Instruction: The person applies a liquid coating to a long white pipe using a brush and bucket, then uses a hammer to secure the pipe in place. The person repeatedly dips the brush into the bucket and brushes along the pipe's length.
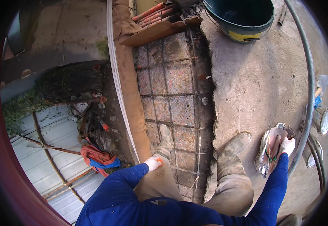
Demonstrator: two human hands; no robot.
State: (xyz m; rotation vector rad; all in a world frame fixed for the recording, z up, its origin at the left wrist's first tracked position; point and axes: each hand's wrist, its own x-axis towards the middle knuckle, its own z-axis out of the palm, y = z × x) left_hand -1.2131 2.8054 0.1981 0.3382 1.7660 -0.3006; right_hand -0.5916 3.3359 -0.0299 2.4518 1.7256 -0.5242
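Observation:
My right hand (pixel 287 146), in a pale glove, is over the right side of an open, silvery bag (pixel 262 153) on the concrete. Its fingers are curled closed; what they grip is hidden. Long-handled tools (pixel 273 145), some with red and green parts, lie in the bag. My left hand (pixel 154 163), in a white glove with orange at the fingers, rests by my left knee with its fingers curled in and nothing visible in them. My left boot (pixel 165 140) stands on the mesh of steel bars (pixel 166 95) in the trench, my right boot (pixel 235 146) on the concrete edge.
Wooden boards (pixel 134 113) and a white strip (pixel 119 83) line the trench's left side. A dark green bucket (pixel 243 28) stands at the far right. A grey pipe (pixel 306 71) curves along the right. Metal sheeting (pixel 54 132) and red-and-blue cloth (pixel 98 158) lie at left.

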